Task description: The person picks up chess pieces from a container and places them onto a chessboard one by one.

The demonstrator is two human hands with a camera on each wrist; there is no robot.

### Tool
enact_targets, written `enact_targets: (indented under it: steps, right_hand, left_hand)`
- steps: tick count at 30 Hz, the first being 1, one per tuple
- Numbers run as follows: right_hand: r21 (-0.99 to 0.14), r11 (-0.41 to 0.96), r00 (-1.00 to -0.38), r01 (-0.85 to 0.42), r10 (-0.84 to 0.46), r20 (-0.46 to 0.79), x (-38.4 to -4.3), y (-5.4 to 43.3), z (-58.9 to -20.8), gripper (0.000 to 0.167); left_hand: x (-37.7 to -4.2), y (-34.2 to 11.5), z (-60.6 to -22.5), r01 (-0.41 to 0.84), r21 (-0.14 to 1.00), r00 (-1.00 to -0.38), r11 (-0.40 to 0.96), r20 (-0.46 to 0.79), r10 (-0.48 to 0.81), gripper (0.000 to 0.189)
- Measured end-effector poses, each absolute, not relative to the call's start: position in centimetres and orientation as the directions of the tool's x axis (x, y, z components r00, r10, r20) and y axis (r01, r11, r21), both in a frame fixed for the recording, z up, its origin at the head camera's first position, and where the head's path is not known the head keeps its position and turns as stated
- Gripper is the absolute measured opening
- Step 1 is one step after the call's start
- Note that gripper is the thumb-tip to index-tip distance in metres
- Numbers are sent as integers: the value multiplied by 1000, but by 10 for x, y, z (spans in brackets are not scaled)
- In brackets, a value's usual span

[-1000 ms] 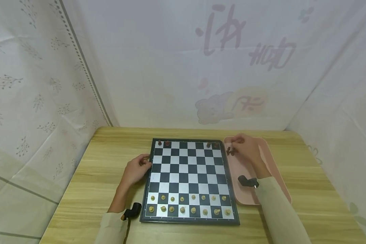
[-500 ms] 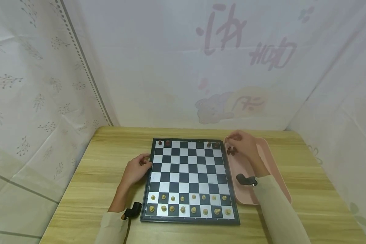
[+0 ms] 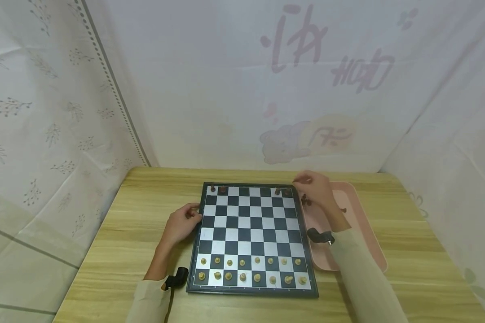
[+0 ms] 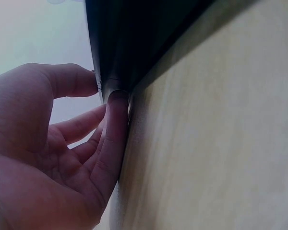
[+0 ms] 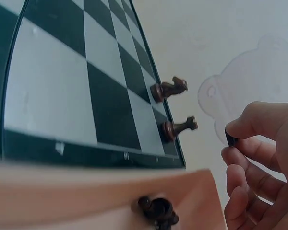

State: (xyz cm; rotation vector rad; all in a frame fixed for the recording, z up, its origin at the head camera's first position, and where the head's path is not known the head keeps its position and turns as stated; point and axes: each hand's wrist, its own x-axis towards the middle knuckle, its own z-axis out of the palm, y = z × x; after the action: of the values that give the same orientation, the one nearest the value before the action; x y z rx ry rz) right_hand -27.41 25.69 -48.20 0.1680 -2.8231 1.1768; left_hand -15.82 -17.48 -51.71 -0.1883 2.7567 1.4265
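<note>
My left hand (image 3: 182, 225) holds the left edge of the black-and-white chessboard (image 3: 249, 294), thumb and finger against its dark side (image 4: 134, 43). Over the board's far right corner, my right hand (image 3: 316, 188) pinches a small dark chess piece (image 5: 231, 137) between thumb and fingers; most of it is hidden. Close by on the far row stand a dark knight (image 5: 170, 89) and a dark rook (image 5: 179, 128). Two more dark pieces stand at the far left, one of them a reddish piece (image 3: 223, 189). Light pieces fill the two near rows, among them a pawn (image 3: 242, 262).
A pink tray (image 3: 361, 220) lies against the board's right side, under my right forearm. In it are several dark pieces (image 5: 156, 211) in a cluster and one dark piece (image 3: 343, 210) farther right. A wooden table (image 3: 145, 193) carries everything, with printed cloth (image 3: 226, 112) behind.
My right hand has moved left from over the tray to the board's far right corner with the dark piece. A piece in the tray has come into view. My left hand stays put.
</note>
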Motion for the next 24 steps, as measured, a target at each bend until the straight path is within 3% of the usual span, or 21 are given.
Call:
enact_targets:
  steps: [18, 24]
  right_hand:
    - [-668, 725, -983, -166, -174, 55, -277, 215, -474, 14]
    - [-682, 689, -961, -243, -266, 74, -279, 205, -477, 13]
  left_hand:
    - [-158, -174, -516, -122, 811, -992, 572, -83, -95, 44]
    - [-159, -174, -516, -124, 808, -992, 576, -81, -99, 44]
